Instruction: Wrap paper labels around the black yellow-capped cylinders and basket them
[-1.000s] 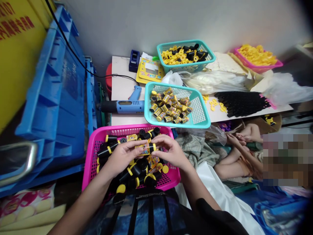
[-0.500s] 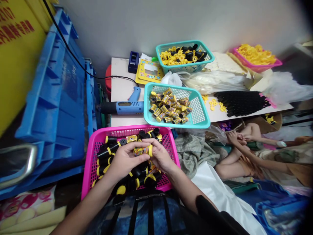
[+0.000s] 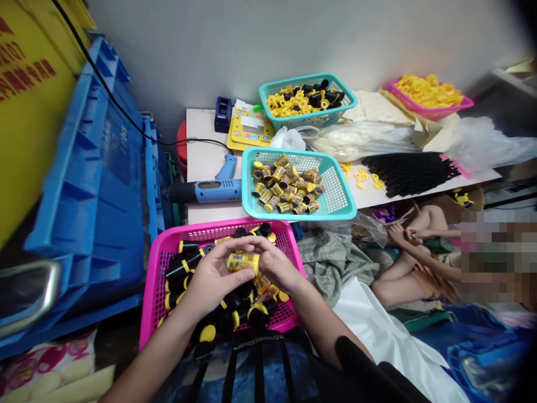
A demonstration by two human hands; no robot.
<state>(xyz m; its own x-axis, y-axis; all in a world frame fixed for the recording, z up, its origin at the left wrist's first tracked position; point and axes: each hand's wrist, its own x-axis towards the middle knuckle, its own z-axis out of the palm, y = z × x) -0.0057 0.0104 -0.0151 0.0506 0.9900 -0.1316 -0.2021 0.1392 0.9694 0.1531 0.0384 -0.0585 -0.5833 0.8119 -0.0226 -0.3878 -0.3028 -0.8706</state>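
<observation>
The wearer's dark shirt (image 3: 218, 369) is at the near side of the pink basket (image 3: 151, 280), which is loaded with black tubes (image 3: 188, 247) ringed or capped in yellow. Over the basket's middle, the left hand (image 3: 212, 274) pinches a yellow labelled tube (image 3: 241, 262) between thumb and fingers, holding it roughly level above the heap. The right hand (image 3: 279, 268) curves toward that tube's right end, its fingers bent; whether they press on it I cannot tell.

White sheeting (image 3: 377, 324) spreads to the right of the pink basket, with greyish cloth (image 3: 331, 263) just beside the basket. Blue crates (image 3: 96, 168) stand to its left. Well to its right sits another person (image 3: 396, 288), a bare leg bent.

Beyond the pink basket runs a pale worktop (image 3: 201, 123). On it, a blue heat gun (image 3: 218, 191) lies straight past the basket, and a teal basket (image 3: 335, 184) of labelled tubes (image 3: 277, 187) is past its right half. Farther beyond come yellow cards (image 3: 235, 137), a second teal basket (image 3: 323, 118) of yellow and black parts (image 3: 289, 103), and, far right, a magenta basket (image 3: 440, 112) heaped with yellow pieces (image 3: 428, 89).
</observation>
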